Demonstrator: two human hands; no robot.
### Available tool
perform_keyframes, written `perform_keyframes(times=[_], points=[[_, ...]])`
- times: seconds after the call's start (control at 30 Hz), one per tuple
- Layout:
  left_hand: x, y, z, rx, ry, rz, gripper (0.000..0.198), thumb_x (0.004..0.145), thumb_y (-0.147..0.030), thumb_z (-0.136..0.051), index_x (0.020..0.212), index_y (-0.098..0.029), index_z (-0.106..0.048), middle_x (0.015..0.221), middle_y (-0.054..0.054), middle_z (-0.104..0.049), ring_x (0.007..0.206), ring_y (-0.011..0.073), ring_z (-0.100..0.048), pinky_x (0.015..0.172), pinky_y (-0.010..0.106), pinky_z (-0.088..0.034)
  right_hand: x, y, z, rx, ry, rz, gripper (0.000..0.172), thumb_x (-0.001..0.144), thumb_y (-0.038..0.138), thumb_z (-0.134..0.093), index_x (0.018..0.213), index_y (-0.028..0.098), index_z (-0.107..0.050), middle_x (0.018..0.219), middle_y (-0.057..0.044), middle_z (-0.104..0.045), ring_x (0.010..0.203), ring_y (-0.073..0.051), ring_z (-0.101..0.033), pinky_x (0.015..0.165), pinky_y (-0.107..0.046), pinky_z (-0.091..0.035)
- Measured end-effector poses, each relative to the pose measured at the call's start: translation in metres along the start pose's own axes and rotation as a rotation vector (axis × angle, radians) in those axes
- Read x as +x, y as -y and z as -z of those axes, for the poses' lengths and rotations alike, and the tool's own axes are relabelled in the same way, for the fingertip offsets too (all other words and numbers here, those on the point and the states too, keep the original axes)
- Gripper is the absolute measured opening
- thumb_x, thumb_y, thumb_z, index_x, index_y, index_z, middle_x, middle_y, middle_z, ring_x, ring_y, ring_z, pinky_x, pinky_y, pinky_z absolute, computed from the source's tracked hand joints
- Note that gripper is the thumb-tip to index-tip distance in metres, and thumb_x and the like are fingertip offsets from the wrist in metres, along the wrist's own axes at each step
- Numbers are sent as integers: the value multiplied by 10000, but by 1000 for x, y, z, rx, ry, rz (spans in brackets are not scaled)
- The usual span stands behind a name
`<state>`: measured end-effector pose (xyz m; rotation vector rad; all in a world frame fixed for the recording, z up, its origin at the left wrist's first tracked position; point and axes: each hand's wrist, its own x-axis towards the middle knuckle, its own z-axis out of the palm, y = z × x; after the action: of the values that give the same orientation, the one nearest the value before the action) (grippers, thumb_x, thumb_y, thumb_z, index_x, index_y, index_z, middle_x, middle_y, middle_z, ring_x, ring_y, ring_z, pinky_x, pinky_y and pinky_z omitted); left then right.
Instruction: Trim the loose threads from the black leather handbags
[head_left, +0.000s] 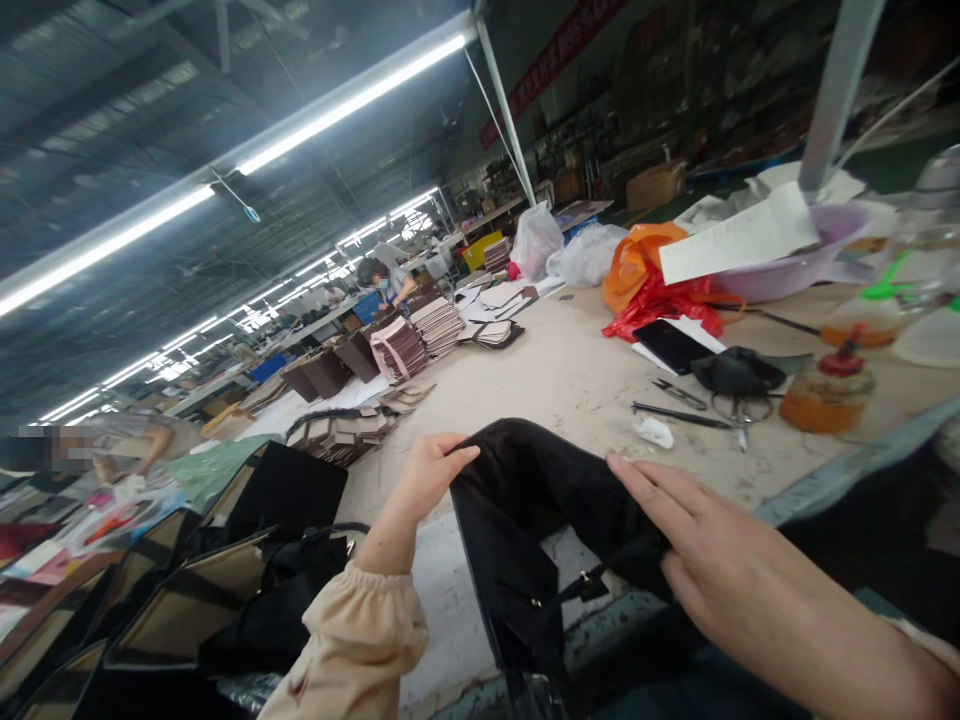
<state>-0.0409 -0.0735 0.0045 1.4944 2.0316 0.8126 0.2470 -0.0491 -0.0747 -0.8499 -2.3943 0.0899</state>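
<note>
A black fabric piece [517, 520], curved into an arch with small metal snaps on it, spans the space between my hands at the table's near edge. My left hand [431, 475] pinches its upper left edge between thumb and fingers. On the other side, my right hand [690, 520] grips the right part of the fabric, fingers extended along its edge and thumb out of sight. The lower end of the black piece hangs toward the bottom of the view.
Black bags or cases [187, 600] crowd the lower left. Stacked brown pieces [401, 350] stand further back. Scissors [741, 408], a pen [681, 415], a phone [671, 346] and a bottle of amber liquid [825, 395] lie or stand at right. Two people work at left.
</note>
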Motion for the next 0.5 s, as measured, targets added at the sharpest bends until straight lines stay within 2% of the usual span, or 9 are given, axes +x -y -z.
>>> perform_keyframes(times=[0.17, 0.37, 0.5], points=[[3, 5, -4, 45, -7, -3, 268, 753, -353, -554, 779, -120, -685, 697, 18, -645, 648, 149, -554, 622, 243, -419, 0, -2, 0, 42, 21, -32, 724, 724, 25, -387, 1423, 172, -272, 1381, -94, -419, 1204, -222, -465, 976, -367, -461], [10, 11, -5, 96, -78, -26, 204, 738, -334, -574, 705, -136, -605, 592, -21, -549, 569, 110, -480, 541, 212, -359, 2, -1, 1, 56, 24, -30, 719, 724, 12, -390, 1417, 166, -280, 1365, -94, -432, 1202, -219, -459, 995, -370, -444], [11, 9, 1, -37, 68, -9, 234, 693, -329, -646, 816, -133, -608, 714, 7, -622, 651, 135, -552, 595, 221, -413, 2, 0, -2, 47, 32, -17, 730, 716, 11, -401, 1420, 155, -270, 1354, -97, -437, 1198, -218, -456, 996, -372, -439]])
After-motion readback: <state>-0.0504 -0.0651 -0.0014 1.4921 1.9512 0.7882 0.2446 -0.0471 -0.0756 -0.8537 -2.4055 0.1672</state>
